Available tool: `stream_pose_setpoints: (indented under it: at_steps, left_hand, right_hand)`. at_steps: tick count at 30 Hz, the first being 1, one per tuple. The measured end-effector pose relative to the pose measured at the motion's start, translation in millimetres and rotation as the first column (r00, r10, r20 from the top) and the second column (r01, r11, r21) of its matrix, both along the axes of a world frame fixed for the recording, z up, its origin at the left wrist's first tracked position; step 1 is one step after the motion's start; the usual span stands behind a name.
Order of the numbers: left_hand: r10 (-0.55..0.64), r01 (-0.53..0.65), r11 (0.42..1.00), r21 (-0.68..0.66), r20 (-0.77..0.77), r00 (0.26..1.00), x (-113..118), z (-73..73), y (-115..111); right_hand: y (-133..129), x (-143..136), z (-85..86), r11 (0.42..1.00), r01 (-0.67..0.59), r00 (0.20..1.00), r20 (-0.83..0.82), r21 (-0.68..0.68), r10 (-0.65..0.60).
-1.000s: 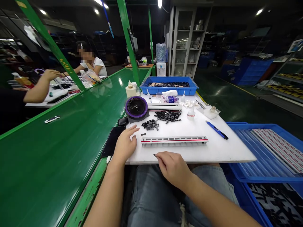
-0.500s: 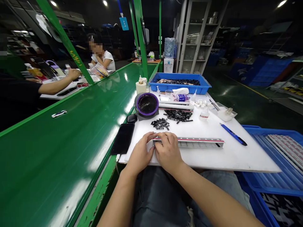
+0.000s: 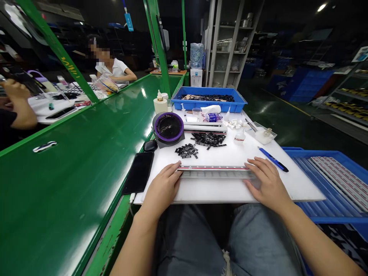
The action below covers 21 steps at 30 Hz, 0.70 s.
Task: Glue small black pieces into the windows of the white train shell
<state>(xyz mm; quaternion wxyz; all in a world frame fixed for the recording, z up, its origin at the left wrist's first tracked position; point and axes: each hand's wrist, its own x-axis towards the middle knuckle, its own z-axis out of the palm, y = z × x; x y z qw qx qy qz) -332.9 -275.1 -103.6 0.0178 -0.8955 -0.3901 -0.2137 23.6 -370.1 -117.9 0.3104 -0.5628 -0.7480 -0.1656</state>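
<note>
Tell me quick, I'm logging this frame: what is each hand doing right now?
Left hand: grips the left end of the long strip.
Right hand: grips its right end.

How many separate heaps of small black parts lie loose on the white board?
2. The smaller heap lies just behind the long strip that both hands hold; the larger heap lies farther back, to its right. More parts fill the blue tray.
</note>
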Motion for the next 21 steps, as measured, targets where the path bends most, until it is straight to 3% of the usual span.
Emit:
stream_pose_setpoints:
  at_steps: [3,8,15,21]
  left_hand:
    - [0.09,-0.089,0.996,0.014,-0.135,0.987,8.5,10.4,0.9]
    - [0.17,-0.206,0.975,-0.086,-0.313,0.934,19.4,29.6,4.3]
    - [0.125,-0.18,0.977,-0.118,-0.368,0.921,30.5,44.1,10.5]
    - [0.106,-0.162,0.979,-0.124,-0.37,0.923,26.7,38.4,14.2]
  right_hand:
    - [2.2,16.9,-13.1,0.998,0.017,1.0,-0.018,-0.056,-0.018]
    - [6.5,17.1,-21.8,0.999,0.015,0.995,-0.096,-0.044,-0.019]
    - [7.7,19.9,-21.6,0.998,0.033,0.972,-0.23,-0.046,-0.043]
    - [9.8,19.5,-22.5,0.998,0.008,0.951,-0.309,-0.063,-0.027]
